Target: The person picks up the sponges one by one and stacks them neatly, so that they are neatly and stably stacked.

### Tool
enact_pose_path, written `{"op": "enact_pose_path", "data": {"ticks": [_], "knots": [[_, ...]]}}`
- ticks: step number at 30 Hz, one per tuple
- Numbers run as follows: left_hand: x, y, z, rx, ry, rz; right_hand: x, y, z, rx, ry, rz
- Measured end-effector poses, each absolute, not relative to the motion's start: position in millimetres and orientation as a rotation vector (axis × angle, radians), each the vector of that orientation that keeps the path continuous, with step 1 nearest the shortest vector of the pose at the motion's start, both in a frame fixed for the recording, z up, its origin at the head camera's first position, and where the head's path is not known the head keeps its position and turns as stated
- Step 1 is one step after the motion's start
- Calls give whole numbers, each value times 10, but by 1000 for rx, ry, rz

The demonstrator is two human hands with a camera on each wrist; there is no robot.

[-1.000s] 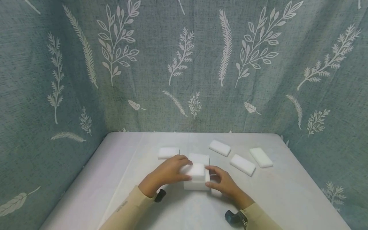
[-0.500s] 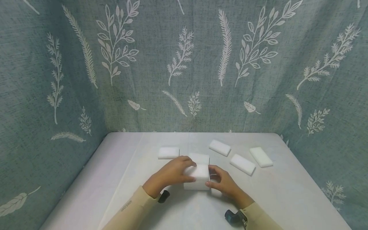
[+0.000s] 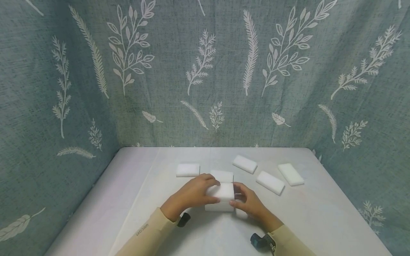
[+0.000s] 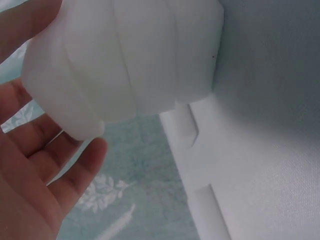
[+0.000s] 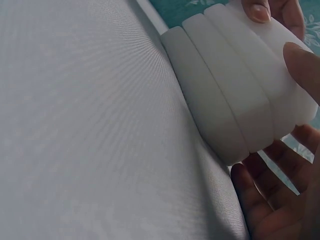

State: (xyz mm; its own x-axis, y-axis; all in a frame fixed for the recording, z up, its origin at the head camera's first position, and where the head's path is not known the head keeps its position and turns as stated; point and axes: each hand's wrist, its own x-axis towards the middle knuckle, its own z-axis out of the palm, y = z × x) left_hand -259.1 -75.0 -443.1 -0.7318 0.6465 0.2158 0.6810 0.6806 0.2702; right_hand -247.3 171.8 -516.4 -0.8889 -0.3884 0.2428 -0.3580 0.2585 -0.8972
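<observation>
A neat stack of several white melamine sponges [image 3: 219, 207] stands near the middle of the table, its layers plain in the left wrist view [image 4: 145, 60]. From the left, my left hand [image 3: 196, 192] pinches the top sponge [image 3: 226, 191], thumb on the near side and fingers on the far side. My right hand [image 3: 249, 202] holds the stack's right end between thumb and fingers. Seen from the right wrist, the layers [image 5: 220, 85] lie almost flush, the right thumb [image 5: 302, 65] touching an upper one while the other fingers curl along the far side.
Just behind the stack lies one white sponge [image 3: 222, 175]. Another sponge [image 3: 188, 170] is at the back left. To the right are three loose sponges, a far one [image 3: 245, 164], a middle one [image 3: 270, 182] and an outer one [image 3: 290, 174]. A patterned curtain [image 3: 205, 71] closes off the back.
The top sponge, set off to the left a second ago, has slid right until it sits in line with the stack. My left hand moved right with it; the right hand barely shifted.
</observation>
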Motion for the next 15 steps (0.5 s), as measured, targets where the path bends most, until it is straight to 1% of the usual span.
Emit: {"op": "enact_pose_path", "data": {"ticks": [4,11,15], "knots": [[-2587,-751,-4440,-1112,-2759,-508,-2490,1721,-5215,-702,2495,-1733],[-2598,-786,-4441,-1156,-2733,-523,-2381,1700,-5001,-717,2424,-1774],[-2607,-827,-4450,-1155,-2767,-535,-2438,1729,-5105,-731,2432,-1779]]}}
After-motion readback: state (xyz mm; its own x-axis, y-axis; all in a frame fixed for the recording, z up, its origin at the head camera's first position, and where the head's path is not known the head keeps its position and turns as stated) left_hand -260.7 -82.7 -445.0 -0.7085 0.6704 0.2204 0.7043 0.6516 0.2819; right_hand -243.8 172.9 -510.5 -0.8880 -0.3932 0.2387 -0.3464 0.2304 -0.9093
